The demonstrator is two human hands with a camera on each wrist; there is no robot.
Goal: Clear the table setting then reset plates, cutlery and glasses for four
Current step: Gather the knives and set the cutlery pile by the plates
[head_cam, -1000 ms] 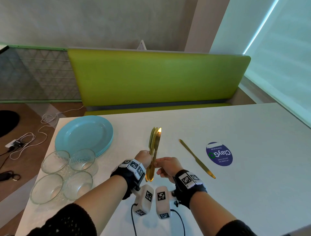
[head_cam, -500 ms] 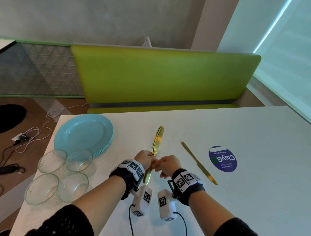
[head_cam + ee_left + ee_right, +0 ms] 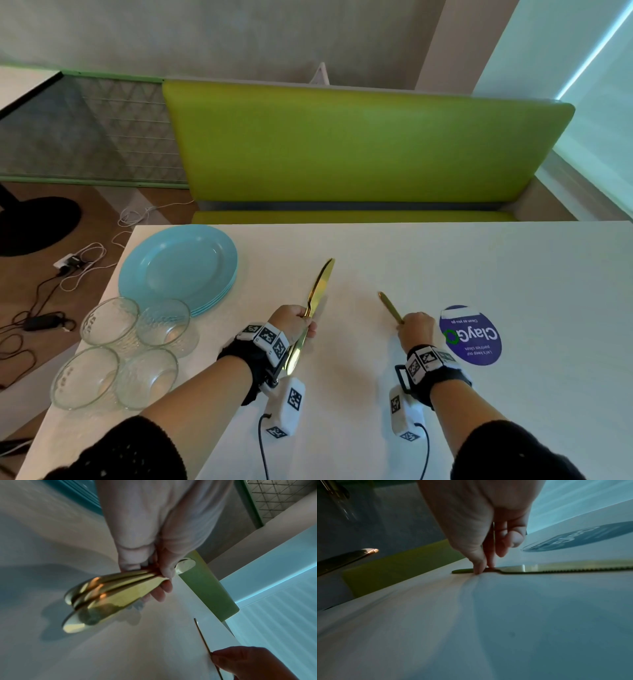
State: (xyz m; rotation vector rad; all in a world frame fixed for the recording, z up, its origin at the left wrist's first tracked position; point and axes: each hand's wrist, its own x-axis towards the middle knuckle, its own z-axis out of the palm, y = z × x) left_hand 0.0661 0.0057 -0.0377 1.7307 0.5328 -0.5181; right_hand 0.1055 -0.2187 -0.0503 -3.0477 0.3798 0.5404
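My left hand (image 3: 297, 322) grips a bundle of gold knives (image 3: 320, 284) by the middle, blades pointing away over the white table (image 3: 479, 260). In the left wrist view the fingers (image 3: 159, 591) curl round the bundled cutlery (image 3: 109, 596). My right hand (image 3: 411, 323) is down on the table, thumb and fingers pinching a single gold knife (image 3: 388, 306) that lies flat. The right wrist view shows that pinch (image 3: 483, 566) on the handle, with the serrated blade (image 3: 565, 568) still on the surface. A stack of light blue plates (image 3: 178, 267) sits at the far left.
Several clear glass bowls (image 3: 113, 353) are clustered at the table's left edge, in front of the plates. A round purple sticker (image 3: 471, 337) is stuck to the table right of my right hand. A green bench (image 3: 342, 147) runs behind the table. Cables (image 3: 68, 267) lie on the floor at the left.
My right hand let go of the bundle and moved right and down onto the single knife. The left hand kept the bundle and shifted slightly left.
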